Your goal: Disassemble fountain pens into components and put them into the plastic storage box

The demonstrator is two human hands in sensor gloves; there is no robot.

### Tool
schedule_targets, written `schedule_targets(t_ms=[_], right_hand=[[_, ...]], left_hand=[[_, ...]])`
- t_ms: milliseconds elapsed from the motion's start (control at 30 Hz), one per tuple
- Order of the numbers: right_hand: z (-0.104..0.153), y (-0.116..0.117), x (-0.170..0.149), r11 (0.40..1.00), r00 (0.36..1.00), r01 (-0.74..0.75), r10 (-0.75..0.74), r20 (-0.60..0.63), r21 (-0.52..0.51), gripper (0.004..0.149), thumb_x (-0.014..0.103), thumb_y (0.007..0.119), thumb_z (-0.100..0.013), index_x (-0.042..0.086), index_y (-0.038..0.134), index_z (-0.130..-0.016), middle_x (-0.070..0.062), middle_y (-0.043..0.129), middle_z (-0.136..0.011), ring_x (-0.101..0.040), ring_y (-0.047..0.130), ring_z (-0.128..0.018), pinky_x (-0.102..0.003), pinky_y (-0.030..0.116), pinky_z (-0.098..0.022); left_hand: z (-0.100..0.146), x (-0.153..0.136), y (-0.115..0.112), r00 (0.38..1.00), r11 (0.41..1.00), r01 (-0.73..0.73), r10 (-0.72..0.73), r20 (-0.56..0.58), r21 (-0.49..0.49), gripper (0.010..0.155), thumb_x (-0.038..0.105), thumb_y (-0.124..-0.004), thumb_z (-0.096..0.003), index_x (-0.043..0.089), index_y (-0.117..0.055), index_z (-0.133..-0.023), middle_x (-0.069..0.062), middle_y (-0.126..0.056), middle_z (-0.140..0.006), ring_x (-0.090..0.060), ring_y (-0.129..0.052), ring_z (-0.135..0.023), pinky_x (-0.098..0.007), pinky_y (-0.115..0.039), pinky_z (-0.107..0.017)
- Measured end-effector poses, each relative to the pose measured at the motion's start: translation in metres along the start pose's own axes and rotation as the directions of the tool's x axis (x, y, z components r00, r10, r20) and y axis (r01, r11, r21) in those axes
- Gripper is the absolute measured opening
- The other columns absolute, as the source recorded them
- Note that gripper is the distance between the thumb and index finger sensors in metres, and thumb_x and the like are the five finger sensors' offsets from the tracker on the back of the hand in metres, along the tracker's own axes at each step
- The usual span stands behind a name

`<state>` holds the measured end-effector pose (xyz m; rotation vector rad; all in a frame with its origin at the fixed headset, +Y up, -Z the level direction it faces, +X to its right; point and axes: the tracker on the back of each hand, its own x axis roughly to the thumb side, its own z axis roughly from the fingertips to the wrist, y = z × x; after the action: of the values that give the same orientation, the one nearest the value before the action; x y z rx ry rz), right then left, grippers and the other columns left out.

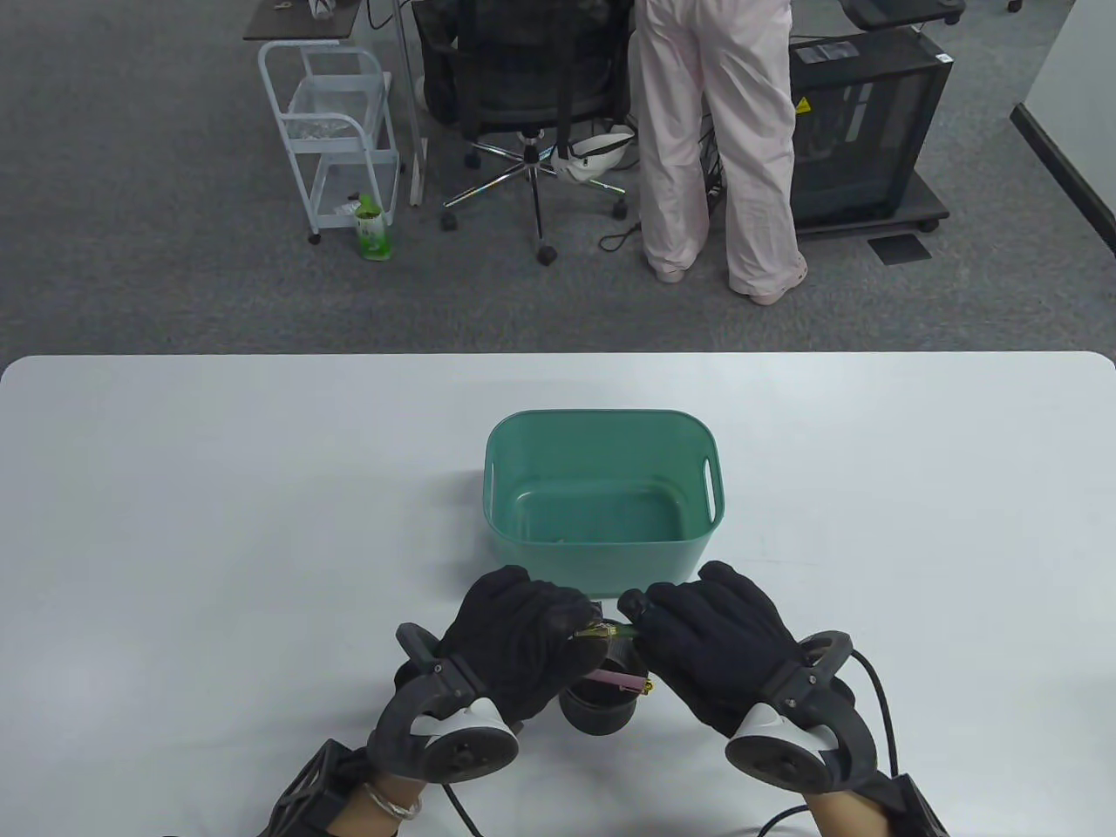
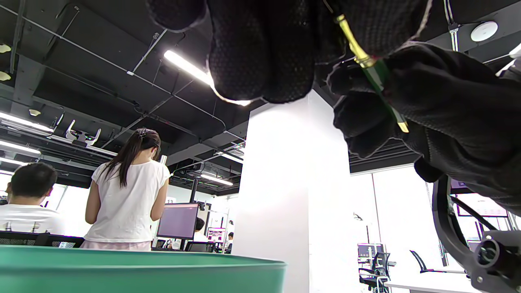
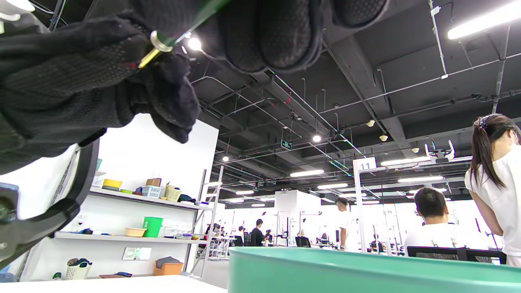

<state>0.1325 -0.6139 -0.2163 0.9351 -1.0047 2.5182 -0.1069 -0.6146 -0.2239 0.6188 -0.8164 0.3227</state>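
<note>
Both hands grip one green pen (image 1: 610, 631) between them: left hand (image 1: 523, 641) pinches its gold end, right hand (image 1: 711, 641) curls round the barrel. The pen is above a black cup (image 1: 597, 706) holding a pink pen (image 1: 621, 679), just before the green box (image 1: 602, 488). The box's contents are unclear.

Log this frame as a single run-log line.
left hand: grips green pen | right hand: grips same pen | green box: nearly empty | pink pen: in black cup
</note>
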Motion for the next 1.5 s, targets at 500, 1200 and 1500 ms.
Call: schedule_targets(t_ms=[500, 1200, 1500], right_hand=[[0.000, 0.000, -0.001, 1.000, 1.000, -0.003, 0.003, -0.005, -0.004, 0.043, 0.046, 0.069, -0.056, 0.031, 0.078, -0.095, 0.007, 0.082, -0.091, -0.012, 0.085, -0.077, -0.046, 0.060, -0.077], [0.000, -0.007, -0.014, 0.999, 0.999, -0.024, 0.022, -0.048, -0.025, 0.042, 0.046, 0.069, -0.057, 0.034, 0.078, -0.096, 0.006, 0.081, -0.092, -0.012, 0.085, -0.078, -0.047, 0.060, -0.077], [0.000, -0.012, -0.019, 0.999, 0.997, -0.035, 0.032, -0.070, -0.042, 0.044, 0.046, 0.069, -0.057, 0.032, 0.078, -0.097, 0.006, 0.081, -0.093, -0.013, 0.085, -0.079, -0.047, 0.060, -0.077]], left_hand=[[0.001, -0.002, 0.001, 1.000, 1.000, -0.008, 0.008, -0.011, 0.008, 0.045, 0.049, -0.068, -0.0649, 0.014, -0.081, -0.091, -0.004, -0.100, -0.081, -0.023, -0.097, -0.070, -0.050, -0.064, -0.075], [0.002, -0.013, 0.006, 0.998, 0.999, -0.045, 0.047, -0.052, 0.025, 0.045, 0.049, -0.069, -0.0648, 0.014, -0.081, -0.091, -0.005, -0.099, -0.082, -0.023, -0.097, -0.071, -0.050, -0.063, -0.076], [0.002, -0.018, 0.013, 0.998, 0.999, -0.022, 0.024, -0.057, 0.049, 0.045, 0.049, -0.069, -0.0647, 0.014, -0.081, -0.091, -0.005, -0.099, -0.082, -0.023, -0.097, -0.071, -0.050, -0.063, -0.075]])
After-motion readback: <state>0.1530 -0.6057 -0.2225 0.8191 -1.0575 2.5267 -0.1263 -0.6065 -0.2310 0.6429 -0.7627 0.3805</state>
